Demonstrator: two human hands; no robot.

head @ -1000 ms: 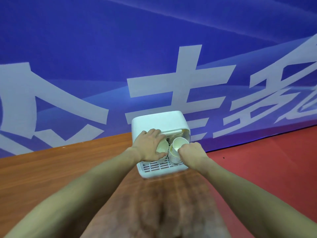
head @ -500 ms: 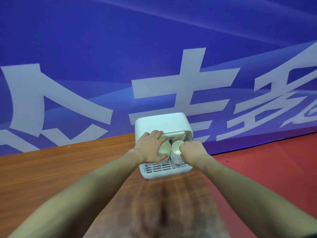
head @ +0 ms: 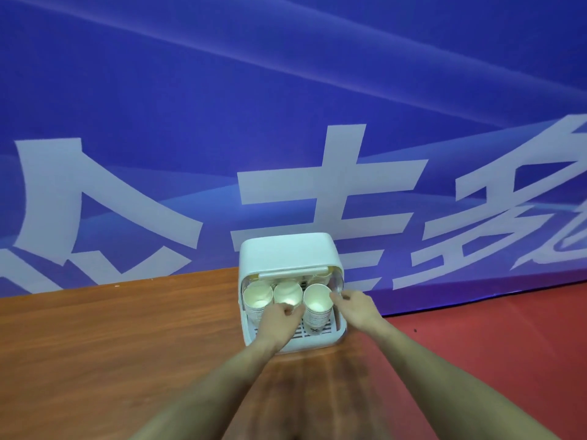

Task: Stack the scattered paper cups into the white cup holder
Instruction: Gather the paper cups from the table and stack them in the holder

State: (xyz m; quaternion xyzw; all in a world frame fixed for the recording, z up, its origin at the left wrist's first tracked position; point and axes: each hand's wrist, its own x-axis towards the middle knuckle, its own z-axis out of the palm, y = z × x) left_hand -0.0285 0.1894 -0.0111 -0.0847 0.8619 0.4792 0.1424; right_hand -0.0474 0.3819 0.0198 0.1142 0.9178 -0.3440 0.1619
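Observation:
The white cup holder [head: 286, 252] stands at the far edge of the wooden table, its open front facing me. Inside are three stacks of white paper cups: the left stack [head: 257, 296], the middle stack [head: 287, 293] and the right stack [head: 316, 300]. My left hand [head: 279, 315] is curled around the front of the middle stack, below its rim. My right hand [head: 352, 304] reaches in from the right, thumb and forefinger pinching the right stack's rim. The lower parts of the stacks are partly hidden by my hands.
The brown wooden table [head: 111, 344] stretches to the left and toward me. A blue banner with large white characters [head: 317, 173] rises right behind the holder. Red floor [head: 492, 338] lies to the right of the table.
Both hands have slid down and back from the cup rims, uncovering three stacks. The left hand dropped from the holder's opening to the middle stack; the right hand shifted to the right stack's rim.

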